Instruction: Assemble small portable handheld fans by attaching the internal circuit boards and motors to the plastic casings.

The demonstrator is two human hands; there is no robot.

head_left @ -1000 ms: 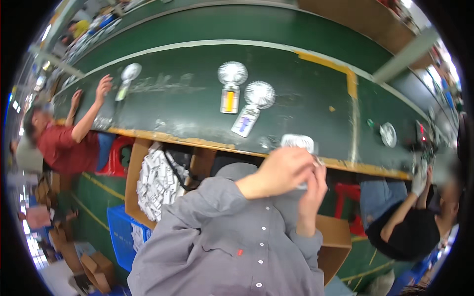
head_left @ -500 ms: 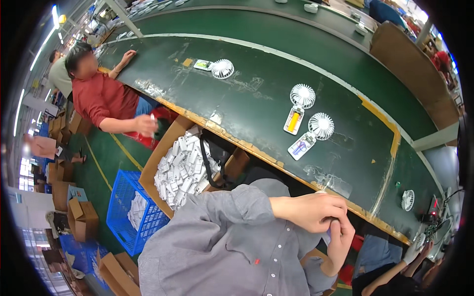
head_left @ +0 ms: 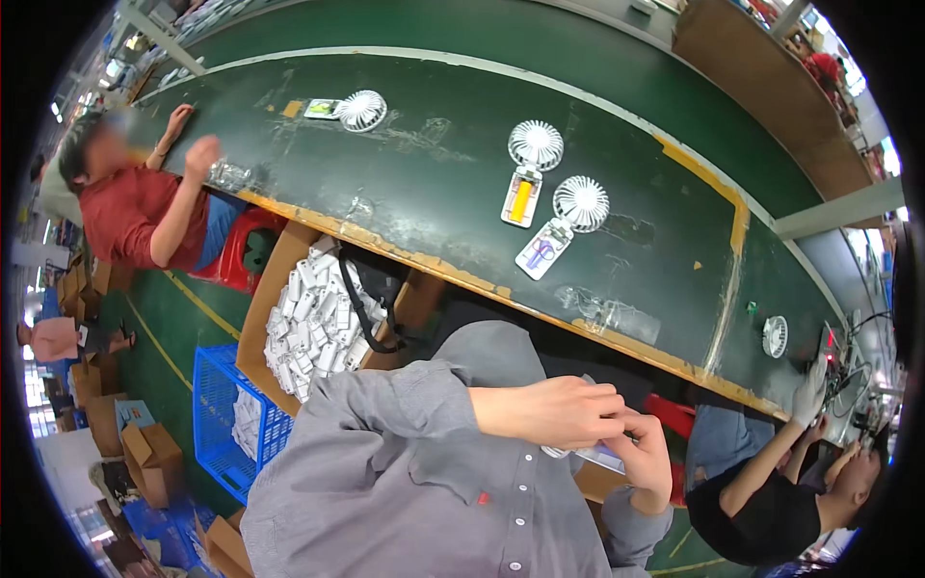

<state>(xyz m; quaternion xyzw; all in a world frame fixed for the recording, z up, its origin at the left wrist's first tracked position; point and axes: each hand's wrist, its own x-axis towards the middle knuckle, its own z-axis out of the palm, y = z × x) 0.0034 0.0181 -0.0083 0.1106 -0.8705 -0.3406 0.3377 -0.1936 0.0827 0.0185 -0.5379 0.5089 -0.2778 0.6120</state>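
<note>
Close in front of my shirt, my left hand (head_left: 557, 412) and my right hand (head_left: 647, 460) meet over a mostly hidden handheld fan (head_left: 605, 457). Only a white edge and a purple patch of it show below the fingers. My right hand is closed around its end. The fingers of my left hand are bent together above it, and whatever they pinch is hidden. On the bench beyond lie two white fans with opened handles, one with a yellow cell (head_left: 521, 200), the other with a purple one (head_left: 540, 252).
The dark green bench (head_left: 424, 207) has a worn wooden edge. Another fan (head_left: 361, 111) lies at far left, a fan head (head_left: 775, 336) at right. A carton of white parts (head_left: 313, 318) and a blue crate (head_left: 217, 424) stand left. Co-workers sit on both sides.
My view has shifted, so the bench items appear further left. My hands have turned, and more of the fan shows beneath them. The co-worker at left has raised a hand to the bench edge.
</note>
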